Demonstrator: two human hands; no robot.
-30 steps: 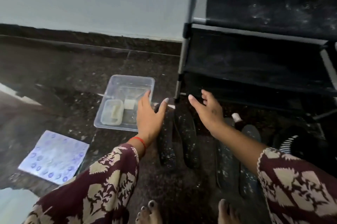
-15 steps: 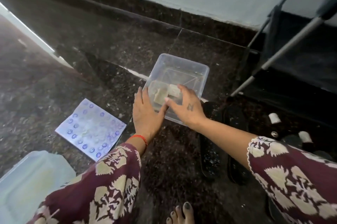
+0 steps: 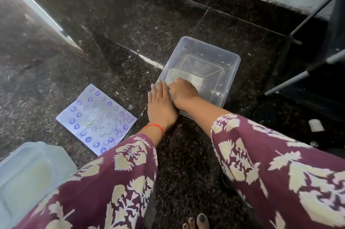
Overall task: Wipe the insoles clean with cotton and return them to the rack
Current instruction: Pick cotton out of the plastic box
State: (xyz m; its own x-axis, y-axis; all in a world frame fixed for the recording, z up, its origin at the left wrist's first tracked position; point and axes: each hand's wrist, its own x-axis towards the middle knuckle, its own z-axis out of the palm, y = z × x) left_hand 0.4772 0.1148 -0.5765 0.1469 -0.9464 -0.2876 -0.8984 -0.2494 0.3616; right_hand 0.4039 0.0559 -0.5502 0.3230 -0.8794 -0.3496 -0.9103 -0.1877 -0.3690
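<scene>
A clear plastic tub (image 3: 230, 72) stands on the dark stone floor, with a smaller clear tray (image 3: 172, 75) inside it. My right hand (image 3: 183, 93) reaches into the tub, and its fingers curl down on a white piece of cotton (image 3: 176, 80) in the tray. My left hand (image 3: 161, 104) lies flat with straight fingers against the tub's near left wall. The rounded tip of a dark insole (image 3: 265, 116) shows faintly on the floor right of the tub. The black shoe rack (image 3: 315, 57) stands at the right edge.
A white napkin printed with blue smiley faces (image 3: 97, 118) lies left of my hands. A translucent lid (image 3: 24, 178) sits at the bottom left. A small white cap (image 3: 315, 125) stands by the rack. My toes (image 3: 196, 222) show at the bottom.
The view swung left and down, away from the rack and insoles. My right hand went from hovering over the tub down into the inner tray. My left hand stays at the tub's side.
</scene>
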